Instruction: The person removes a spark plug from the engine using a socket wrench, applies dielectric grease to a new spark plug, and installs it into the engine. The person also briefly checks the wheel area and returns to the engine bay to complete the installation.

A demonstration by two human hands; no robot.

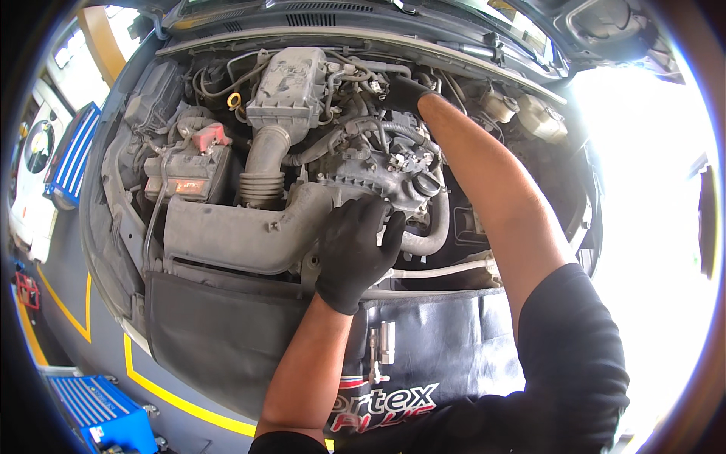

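Note:
I look down into an open car engine bay. My left hand (pixel 355 246), in a black glove, rests flat against the front of the dusty engine (pixel 370 170), fingers spread over its lower edge beside a grey intake duct (pixel 234 234). My right hand (pixel 404 94), also gloved, reaches far back behind the engine among hoses and wires; its fingers are partly hidden, so what they grip is unclear. A black oil filler cap (pixel 426 184) sits on the engine between my arms.
A battery (pixel 189 174) with a red terminal cover stands at the left. The air filter box (pixel 283 91) sits at the back. A black fender cover (pixel 227 333) drapes the front edge, with a metal ratchet and socket (pixel 382 348) lying on it. Blue tool cart (pixel 98 412) at lower left.

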